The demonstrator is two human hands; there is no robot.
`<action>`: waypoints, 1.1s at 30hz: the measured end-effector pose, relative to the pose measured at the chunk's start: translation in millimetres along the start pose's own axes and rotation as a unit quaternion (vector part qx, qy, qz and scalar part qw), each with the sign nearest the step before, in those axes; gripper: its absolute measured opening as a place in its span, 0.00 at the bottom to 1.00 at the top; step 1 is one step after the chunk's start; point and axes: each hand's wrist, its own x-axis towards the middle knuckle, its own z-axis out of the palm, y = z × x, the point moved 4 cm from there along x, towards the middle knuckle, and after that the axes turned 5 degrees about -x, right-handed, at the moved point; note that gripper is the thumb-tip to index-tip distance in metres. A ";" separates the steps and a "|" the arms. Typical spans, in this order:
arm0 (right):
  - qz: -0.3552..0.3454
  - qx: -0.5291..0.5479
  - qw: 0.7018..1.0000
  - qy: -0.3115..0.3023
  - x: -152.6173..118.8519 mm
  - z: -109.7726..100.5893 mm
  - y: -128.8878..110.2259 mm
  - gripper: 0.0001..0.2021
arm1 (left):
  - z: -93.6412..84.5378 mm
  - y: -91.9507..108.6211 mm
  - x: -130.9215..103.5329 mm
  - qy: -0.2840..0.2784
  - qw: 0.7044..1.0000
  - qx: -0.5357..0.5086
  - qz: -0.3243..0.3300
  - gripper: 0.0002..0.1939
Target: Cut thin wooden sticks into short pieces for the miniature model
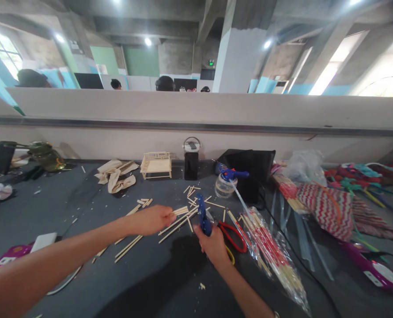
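Note:
Near the middle of the desk, my left hand (155,219) is closed, pinching several short wooden sticks (180,211) that point right. Just to its right, my right hand (213,243) is wrapped round a blue hand tool (202,214) held upright; its exact kind is unclear. Loose wooden sticks (178,229) of different lengths lie under and between the hands. More cut pieces (192,192) are scattered behind them. Beside my right hand lie red-handled scissors (238,238), with a yellow handle partly hidden by the wrist.
A small wooden stick-built model (156,165) stands at the back, beside a phone (191,165). On a glass jar (225,186) rests a blue glue gun (232,173). To the right lie bagged sticks (276,251), clear glue sticks (304,236), a cable and knitted fabric (327,210).

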 end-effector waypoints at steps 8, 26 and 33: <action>0.049 0.200 0.976 -0.077 -0.9 -11.8 2.6 0.18 | 10.0 -69.4 -10.1 0.098 0.983 0.093 -0.121 0.16; 0.075 0.327 0.933 -0.134 3.0 -13.2 14.1 0.18 | 17.4 -131.3 -41.1 0.215 0.914 0.265 -0.221 0.18; 0.076 0.345 0.924 -0.144 3.5 -11.0 15.6 0.17 | 24.4 -83.7 -16.3 0.288 0.945 0.127 -0.092 0.16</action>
